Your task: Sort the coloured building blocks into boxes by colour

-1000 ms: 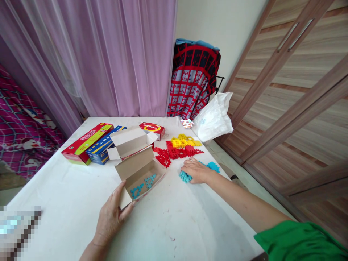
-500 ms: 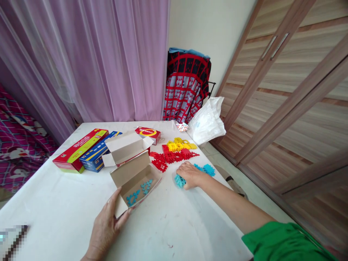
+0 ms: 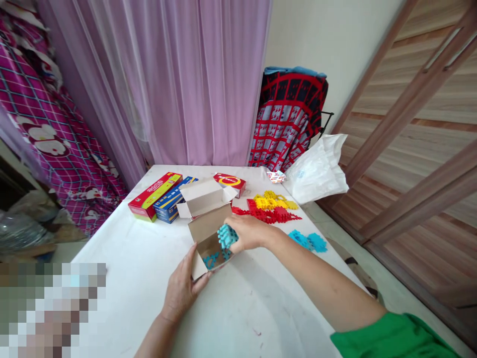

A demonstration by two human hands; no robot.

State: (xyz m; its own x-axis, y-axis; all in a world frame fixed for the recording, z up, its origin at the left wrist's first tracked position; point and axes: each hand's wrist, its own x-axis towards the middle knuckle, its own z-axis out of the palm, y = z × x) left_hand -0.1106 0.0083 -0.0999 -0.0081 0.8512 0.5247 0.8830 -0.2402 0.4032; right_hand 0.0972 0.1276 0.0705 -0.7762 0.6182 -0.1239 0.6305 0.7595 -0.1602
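Note:
My left hand [image 3: 183,284] grips the near left end of an open cardboard box [image 3: 199,269], its thumb along the near side. Inside the box lie blue toothed pieces [image 3: 210,260]. Over the box's right part, my right hand [image 3: 248,233] is closed on a stack of blue pieces [image 3: 226,236]. More blue pieces [image 3: 308,240] rest on the table to the right, beyond my right forearm. Red pieces [image 3: 268,215] and yellow pieces [image 3: 274,200] lie behind my right hand.
On the white table [image 3: 141,278] stand a red and green box [image 3: 155,196], a blue box [image 3: 173,201], an open white-lined box [image 3: 206,198] and a small red box [image 3: 231,184]. A white plastic bag [image 3: 318,169] hangs at the table's back right corner.
My right hand has carried the blue stack leftwards from the table to above the open box. The camera view has turned left. My left hand still holds the box.

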